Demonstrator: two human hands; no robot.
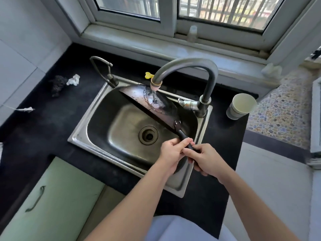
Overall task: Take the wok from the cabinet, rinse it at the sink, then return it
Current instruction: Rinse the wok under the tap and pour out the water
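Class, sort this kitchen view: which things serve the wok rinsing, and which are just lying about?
In use: wok, tilted under the running faucet; sink; left hand and right hand, both gripping the wok's handle.
Lying about: stacked paper cups; crumpled tissue; dark scrubber; small bottle on the windowsill.

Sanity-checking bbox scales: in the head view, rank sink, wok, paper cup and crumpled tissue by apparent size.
1. sink
2. wok, tilted nearly edge-on, so it shows less than its full face
3. paper cup
4. crumpled tissue
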